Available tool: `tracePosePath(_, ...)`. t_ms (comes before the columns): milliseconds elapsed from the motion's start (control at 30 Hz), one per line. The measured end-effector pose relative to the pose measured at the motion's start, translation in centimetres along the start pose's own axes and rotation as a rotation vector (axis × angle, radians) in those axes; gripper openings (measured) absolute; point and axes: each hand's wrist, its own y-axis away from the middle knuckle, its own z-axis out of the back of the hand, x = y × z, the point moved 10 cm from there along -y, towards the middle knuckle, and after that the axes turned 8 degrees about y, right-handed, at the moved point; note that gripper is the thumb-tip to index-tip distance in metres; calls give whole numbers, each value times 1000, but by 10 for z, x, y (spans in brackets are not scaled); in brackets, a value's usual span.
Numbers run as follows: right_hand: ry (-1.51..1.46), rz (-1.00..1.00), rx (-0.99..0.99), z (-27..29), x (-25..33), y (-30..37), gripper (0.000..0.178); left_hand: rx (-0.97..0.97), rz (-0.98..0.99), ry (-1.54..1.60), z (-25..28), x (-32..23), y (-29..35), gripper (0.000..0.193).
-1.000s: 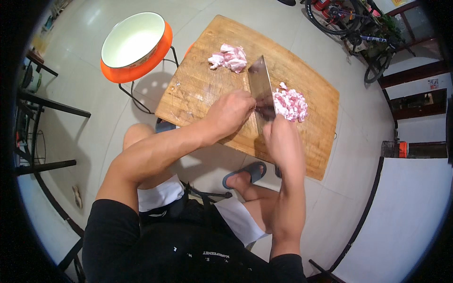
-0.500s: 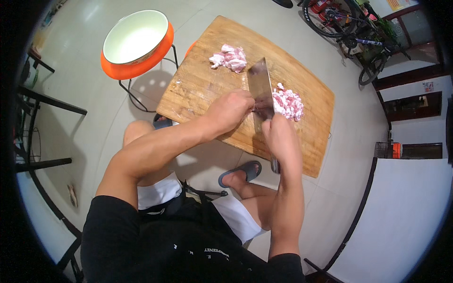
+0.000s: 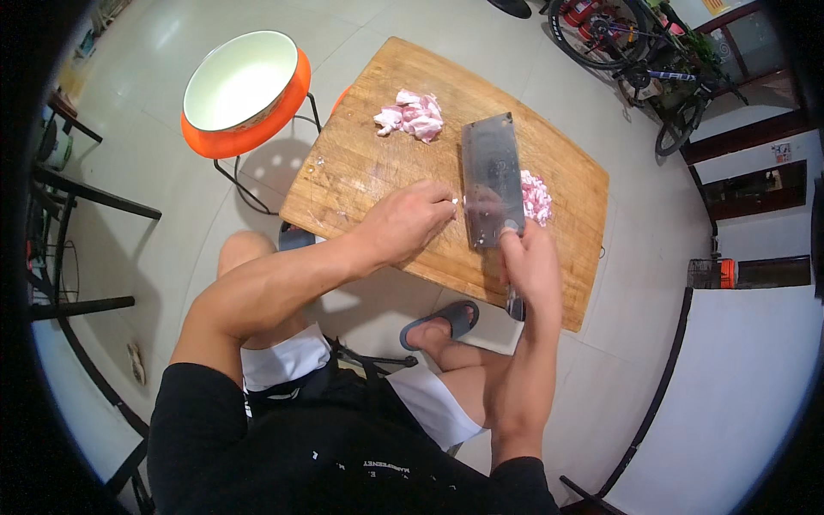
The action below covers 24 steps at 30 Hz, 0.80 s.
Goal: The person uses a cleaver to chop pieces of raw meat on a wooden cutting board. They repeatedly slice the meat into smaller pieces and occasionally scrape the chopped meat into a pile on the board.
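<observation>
My right hand (image 3: 530,262) grips the handle of a broad cleaver (image 3: 492,172). Its blade is tilted so that the flat side faces up, over the wooden cutting board (image 3: 343,184). Just left of the blade, my left hand (image 3: 408,221) is closed with fingers curled on the board. A small pale bit of meat shows at its fingertips; the rest is hidden under the hand. Diced pink and white meat (image 3: 536,199) lies right of the cleaver, partly covered by it. Larger raw meat pieces (image 3: 412,115) lie in a heap toward the board's far left.
Left of the board, a white-lined enamel basin (image 3: 240,81) sits on an orange stool (image 3: 249,142) with dark metal legs. Dark chair legs (image 3: 99,193) stand at the far left. A bicycle (image 3: 635,51) is at the far right. My slippered foot (image 3: 438,326) is below the board.
The cleaver has shifted slightly right and tipped from nearly upright to flatter, showing its broad side and covering part of the diced meat. My left hand has drawn slightly back from the blade.
</observation>
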Motion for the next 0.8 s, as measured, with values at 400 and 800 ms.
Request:
tracePosePath(400, 387, -31, 41, -11, 39, 51, 31, -17, 11, -23, -8, 5, -1, 12)
tracePosePath(800, 415, 17, 75, -21, 35, 46, 33, -6, 40, -52, -4, 3, -2, 8)
